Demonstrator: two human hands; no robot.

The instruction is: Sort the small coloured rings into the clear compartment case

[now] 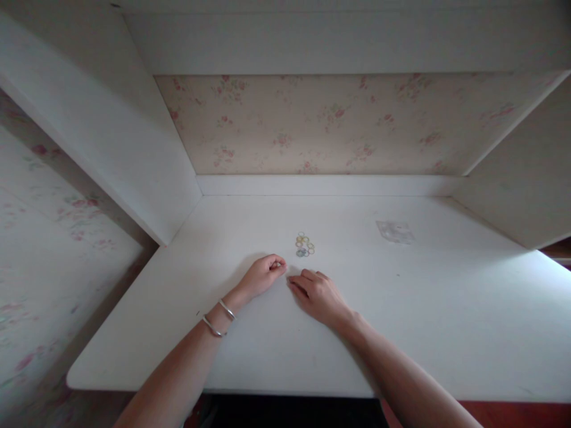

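White painted desktop (401,333) is filling most of the head view, set into a white alcove whose back wall (330,125) is covered in pale wallpaper with small pink flowers. Two bare forearms are reaching in from the near edge and both hands are resting on the surface near its middle

The left hand (263,274) is lying curled, its fingers folded in against the thumb in a loose pinch; something tiny may be sitting between thumb and fingertips, but it is too small to tell what, or whether anything is there at all. Two thin silver bangles (219,318) are sitting on that wrist. The right hand (317,293) is lying palm down just beside the left, its fingers bent and pointing towards the left hand, fingertips pressing on the desktop and holding nothing that can be seen. The two hands are sitting close together, nearly touching

A small cluster of thin coloured rings (304,244), yellowish, green and bluish, is lying flat on the desktop just beyond the hands, near them but apart from both. A small clear plastic bag (395,231) is lying flat farther back on the right, well apart from the hands and the rings
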